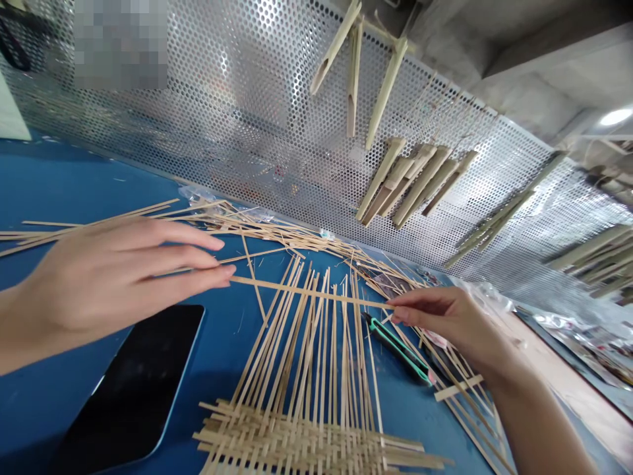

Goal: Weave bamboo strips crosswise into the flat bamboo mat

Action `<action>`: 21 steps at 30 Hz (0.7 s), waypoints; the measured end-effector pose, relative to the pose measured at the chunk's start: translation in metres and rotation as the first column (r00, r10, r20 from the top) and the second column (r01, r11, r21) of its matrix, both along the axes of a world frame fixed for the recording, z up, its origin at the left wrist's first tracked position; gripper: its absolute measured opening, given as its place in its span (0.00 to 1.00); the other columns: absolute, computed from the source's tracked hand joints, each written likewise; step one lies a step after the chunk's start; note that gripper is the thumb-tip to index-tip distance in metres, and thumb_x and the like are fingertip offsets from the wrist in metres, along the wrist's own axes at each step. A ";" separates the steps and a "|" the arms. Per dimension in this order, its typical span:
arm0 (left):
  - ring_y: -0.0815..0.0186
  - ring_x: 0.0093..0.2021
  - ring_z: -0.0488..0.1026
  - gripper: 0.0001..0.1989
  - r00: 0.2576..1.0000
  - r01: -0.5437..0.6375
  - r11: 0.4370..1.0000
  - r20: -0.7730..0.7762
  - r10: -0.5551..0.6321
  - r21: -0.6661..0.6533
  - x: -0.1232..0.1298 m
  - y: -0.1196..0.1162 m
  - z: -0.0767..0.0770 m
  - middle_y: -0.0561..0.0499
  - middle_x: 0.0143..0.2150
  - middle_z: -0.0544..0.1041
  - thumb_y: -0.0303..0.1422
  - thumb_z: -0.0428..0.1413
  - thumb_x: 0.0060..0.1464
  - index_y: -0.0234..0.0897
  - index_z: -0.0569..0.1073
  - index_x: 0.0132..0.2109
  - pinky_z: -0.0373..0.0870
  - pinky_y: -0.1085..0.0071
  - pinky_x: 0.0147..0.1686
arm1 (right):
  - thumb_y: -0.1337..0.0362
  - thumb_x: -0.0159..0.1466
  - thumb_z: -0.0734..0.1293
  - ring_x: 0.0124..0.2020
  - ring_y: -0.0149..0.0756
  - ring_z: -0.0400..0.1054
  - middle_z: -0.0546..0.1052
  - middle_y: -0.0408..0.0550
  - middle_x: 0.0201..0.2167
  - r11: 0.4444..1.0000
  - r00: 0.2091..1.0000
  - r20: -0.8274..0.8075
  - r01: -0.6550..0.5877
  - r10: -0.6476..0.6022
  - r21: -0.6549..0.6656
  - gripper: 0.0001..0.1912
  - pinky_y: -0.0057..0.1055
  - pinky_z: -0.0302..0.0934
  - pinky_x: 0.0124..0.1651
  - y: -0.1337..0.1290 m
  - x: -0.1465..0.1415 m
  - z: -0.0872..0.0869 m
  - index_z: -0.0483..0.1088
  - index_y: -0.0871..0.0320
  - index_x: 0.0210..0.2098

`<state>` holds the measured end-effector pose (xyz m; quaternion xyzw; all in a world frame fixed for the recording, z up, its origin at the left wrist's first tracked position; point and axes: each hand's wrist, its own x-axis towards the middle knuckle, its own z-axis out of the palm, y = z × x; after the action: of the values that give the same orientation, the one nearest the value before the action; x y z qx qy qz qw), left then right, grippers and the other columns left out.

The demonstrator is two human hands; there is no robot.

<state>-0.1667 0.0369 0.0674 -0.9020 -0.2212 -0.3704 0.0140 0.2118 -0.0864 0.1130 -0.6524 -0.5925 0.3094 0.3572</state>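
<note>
A perforated metal panel (277, 132) rose behind the blue worktable (74, 185), where a half-woven bamboo mat (297, 422) lay beside a black phone (133, 389). A loose bamboo strip (311, 291) lay across the mat's upright strips (306, 343), its far end pinched between the right hand's (445, 323) thumb and fingers. The left hand's (113, 277) nearly straight fingers reached the near end, though whether they gripped it could not be told.

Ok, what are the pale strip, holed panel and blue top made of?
Long pale flat strip: likely split bamboo, unvarnished, fibrous grain. Perforated silver panel: punched sheet metal, bright sheen. Blue work surface: smooth coated board or mat, base material hidden.
</note>
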 end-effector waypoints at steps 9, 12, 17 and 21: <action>0.62 0.48 0.73 0.14 0.967 -0.192 0.833 0.045 0.251 -0.519 0.011 0.012 0.003 0.60 0.46 0.78 0.52 0.62 0.48 0.51 0.81 0.36 0.65 0.66 0.51 | 0.57 0.51 0.78 0.31 0.37 0.76 0.82 0.49 0.30 0.996 0.992 -0.109 0.067 -0.061 0.056 0.12 0.29 0.71 0.35 0.004 0.017 -0.012 0.81 0.54 0.33; 0.61 0.46 0.75 0.15 0.975 -0.168 0.704 -0.009 0.224 -0.690 0.013 0.010 0.006 0.59 0.45 0.79 0.53 0.61 0.43 0.53 0.81 0.34 0.65 0.66 0.52 | 0.56 0.49 0.79 0.30 0.37 0.75 0.81 0.50 0.29 0.990 0.986 -0.117 0.127 -0.119 0.060 0.13 0.30 0.71 0.35 0.007 0.028 -0.020 0.81 0.54 0.32; 0.60 0.47 0.77 0.11 0.964 -0.036 0.470 0.092 0.248 -0.882 0.020 -0.001 0.018 0.55 0.40 0.82 0.42 0.61 0.42 0.48 0.80 0.35 0.67 0.66 0.53 | 0.55 0.45 0.81 0.30 0.40 0.75 0.81 0.52 0.29 0.988 0.976 -0.157 0.155 -0.149 0.027 0.16 0.32 0.70 0.34 0.013 0.040 -0.026 0.81 0.56 0.30; 0.57 0.43 0.78 0.15 0.935 0.032 0.356 0.154 0.318 -0.934 0.021 0.000 0.017 0.52 0.36 0.83 0.41 0.63 0.36 0.44 0.80 0.35 0.69 0.63 0.50 | 0.54 0.46 0.81 0.36 0.44 0.76 0.82 0.55 0.33 0.988 0.965 -0.217 0.152 -0.147 0.006 0.19 0.35 0.71 0.39 0.014 0.038 -0.027 0.81 0.58 0.33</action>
<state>-0.1462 0.0368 0.0845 -0.6595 -0.4685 -0.3152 -0.4962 0.2494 -0.0723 0.0859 -0.6536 -0.5030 0.3438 0.4491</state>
